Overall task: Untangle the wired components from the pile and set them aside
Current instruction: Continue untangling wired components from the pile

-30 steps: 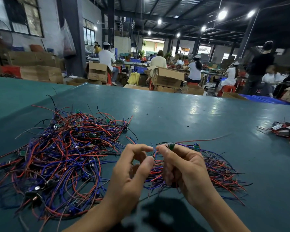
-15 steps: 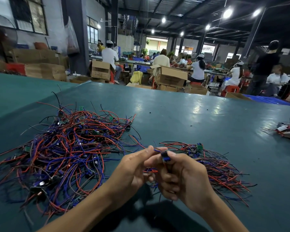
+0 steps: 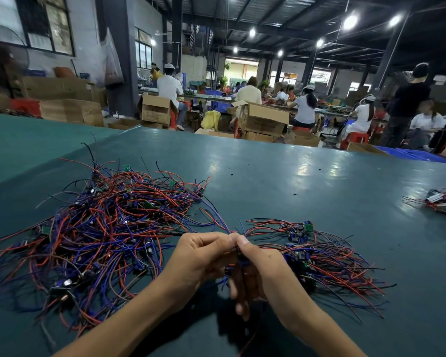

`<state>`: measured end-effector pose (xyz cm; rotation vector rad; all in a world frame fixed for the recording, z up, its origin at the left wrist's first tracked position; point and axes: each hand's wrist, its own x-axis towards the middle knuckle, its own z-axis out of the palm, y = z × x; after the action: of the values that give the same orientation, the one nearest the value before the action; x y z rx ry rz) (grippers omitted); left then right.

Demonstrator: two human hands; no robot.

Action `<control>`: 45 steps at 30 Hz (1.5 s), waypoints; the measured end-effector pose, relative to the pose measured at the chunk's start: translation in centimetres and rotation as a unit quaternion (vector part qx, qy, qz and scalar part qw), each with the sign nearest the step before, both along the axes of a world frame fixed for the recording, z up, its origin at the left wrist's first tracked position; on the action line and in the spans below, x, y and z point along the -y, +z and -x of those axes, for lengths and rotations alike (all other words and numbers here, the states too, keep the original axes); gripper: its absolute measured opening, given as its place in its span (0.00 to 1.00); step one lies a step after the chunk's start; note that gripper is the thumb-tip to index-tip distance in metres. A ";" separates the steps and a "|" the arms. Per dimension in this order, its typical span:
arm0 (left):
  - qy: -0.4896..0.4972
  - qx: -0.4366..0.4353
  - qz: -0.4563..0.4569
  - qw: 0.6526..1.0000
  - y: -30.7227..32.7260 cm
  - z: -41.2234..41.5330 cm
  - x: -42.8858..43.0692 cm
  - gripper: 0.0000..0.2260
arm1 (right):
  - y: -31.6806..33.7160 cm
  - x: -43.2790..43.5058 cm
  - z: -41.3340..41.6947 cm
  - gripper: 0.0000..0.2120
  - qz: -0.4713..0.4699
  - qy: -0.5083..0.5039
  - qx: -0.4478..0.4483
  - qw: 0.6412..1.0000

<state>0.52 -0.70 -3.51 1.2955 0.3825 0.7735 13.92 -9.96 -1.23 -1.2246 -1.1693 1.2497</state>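
Left hand (image 3: 204,256): above the near edge of the table (image 3: 294,181), fingers curled, fingertips pinching the thin wires of one wired component (image 3: 243,260).
Right hand (image 3: 264,269): meets the left hand at the fingertips, fingers curled round the same component.
Wired component: held between both hands; it is dark and blurred, so I cannot tell its details.
Smaller bundle (image 3: 327,258): just right of the hands, its wires fanned out to the right.
Tangled pile (image 3: 101,228): left of the hands, bigger, with red, blue and black wires and small green boards.
Small heap (image 3: 440,202): at the right edge of the table, well apart.
Cardboard boxes (image 3: 263,119): beyond the far edge.
Workers (image 3: 304,109): seated behind the boxes.
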 end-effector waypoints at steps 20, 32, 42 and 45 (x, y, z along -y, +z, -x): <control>0.049 -0.001 0.015 0.999 0.5 0.2 0.3 0.18 | -0.7 0.1 1.5 0.21 -0.101 -0.050 0.020 0.993; 0.171 0.036 0.233 0.956 0.7 0.9 -3.6 0.10 | -0.3 0.5 2.9 0.18 -0.031 0.010 -0.002 0.999; 0.210 0.134 0.299 0.921 1.2 2.6 -5.4 0.09 | -0.8 1.2 3.1 0.16 -0.017 0.021 0.031 0.999; 0.175 0.185 0.297 0.920 1.4 2.5 -5.0 0.14 | -0.7 0.9 3.3 0.18 -0.033 0.004 -0.018 0.999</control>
<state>-2.01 4.34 -2.07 0.4971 0.5002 1.0780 10.58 -10.84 -1.96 -1.1451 -1.1825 1.2242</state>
